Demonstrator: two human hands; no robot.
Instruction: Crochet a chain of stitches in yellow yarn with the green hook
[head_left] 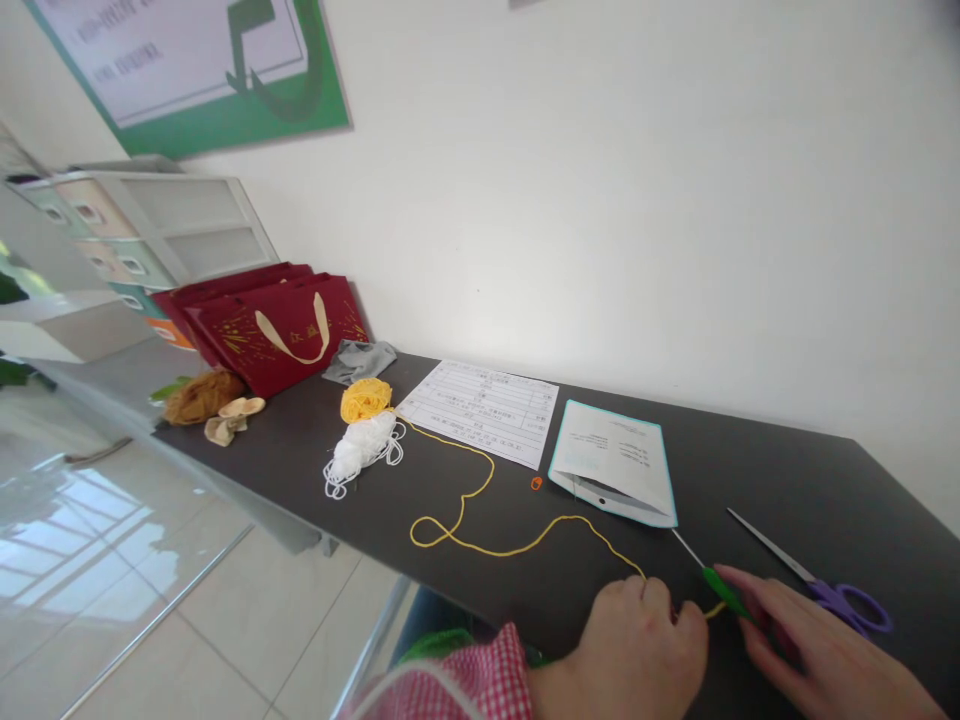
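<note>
My right hand (pixel 817 640) is closed around the green handle of a crochet hook (pixel 721 585), whose thin metal shaft points up and left. Beside it, my left hand (pixel 641 640) is closed on yellow yarn (pixel 517 550). From my left fingers the strand loops across the dark table to a yellow ball of yarn (pixel 366 399). A short bit of yarn also shows between my two hands. Scissors (pixel 806 570) with purple handles lie just beyond my right hand. Ahead of my hands rests a white pouch (pixel 616 460) with a light blue edge.
On the dark table (pixel 465 510) are a printed sheet (pixel 484 410), an orange stitch marker (pixel 536 483) and white yarn (pixel 364 447). Farther left stand red gift bags (pixel 277 325), brown yarn (pixel 202 397), a grey cloth (pixel 360 360) and a drawer unit (pixel 172 220). A white wall borders the far side.
</note>
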